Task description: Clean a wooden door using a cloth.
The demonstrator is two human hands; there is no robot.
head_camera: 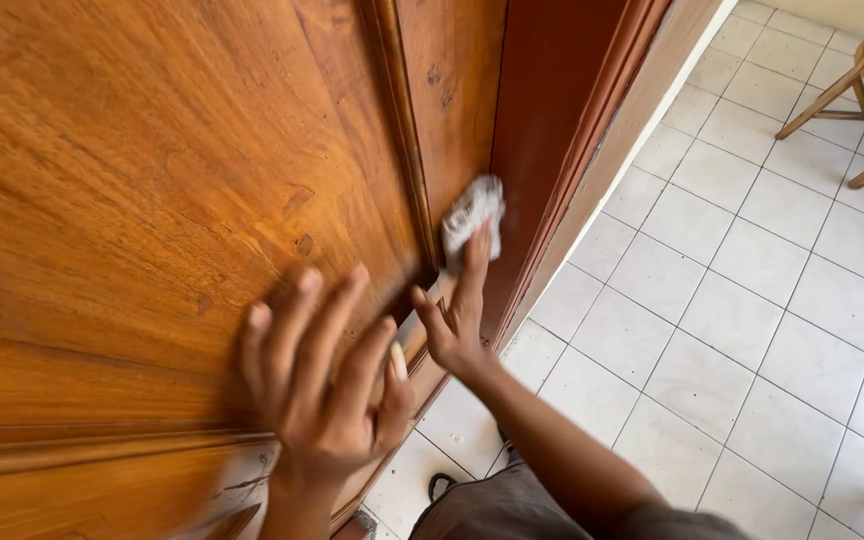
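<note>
A varnished brown wooden door (132, 170) with raised panels fills the left half of the view. My left hand (324, 380) rests flat on its lower panel, fingers spread and holding nothing. My right hand (455, 310) reaches up along the door's stile and presses a crumpled white cloth (472, 212) against the wood near the door's edge, fingertips on the cloth. The cloth is blurred by motion.
A reddish-brown door frame (577, 130) runs beside the door. White square floor tiles (752, 280) spread to the right. Wooden chair legs (862, 100) stand at the top right. A dark sandal (440, 486) shows near the bottom.
</note>
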